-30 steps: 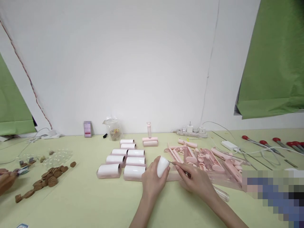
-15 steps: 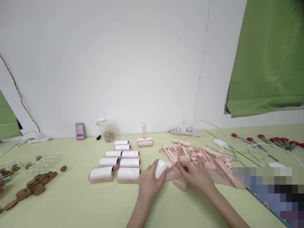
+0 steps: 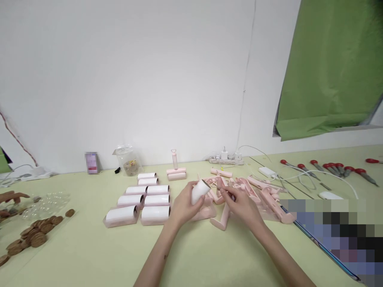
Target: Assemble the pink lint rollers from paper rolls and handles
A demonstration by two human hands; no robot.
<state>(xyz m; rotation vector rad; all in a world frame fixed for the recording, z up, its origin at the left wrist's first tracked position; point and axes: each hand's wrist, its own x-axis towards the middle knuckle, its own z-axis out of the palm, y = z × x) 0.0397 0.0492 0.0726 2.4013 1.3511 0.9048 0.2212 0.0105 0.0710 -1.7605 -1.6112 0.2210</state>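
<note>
My left hand (image 3: 183,205) is wrapped round a white roll (image 3: 198,193), lifted a little above the table and tilted up to the right. My right hand (image 3: 241,205) pinches a thin metal tool (image 3: 225,190) whose tip points at the roll's upper end. Under the hands lie a pink L-shaped handle (image 3: 223,219) and a clear pink holder (image 3: 206,211). Several white rolls in pink holders (image 3: 140,199) are lined up in two rows just left of my left hand.
A pile of pink plastic parts (image 3: 257,191) lies right of my hands. Red-handled tools (image 3: 329,169) and white cables lie far right, a power strip (image 3: 224,160) by the wall. Brown discs (image 3: 36,235) sit at the left, where another person's hand (image 3: 12,196) shows.
Both hands have risen off the table with the roll and the tool, and the roll is tilted up more. The camera has swung right, so everything sits further left.
</note>
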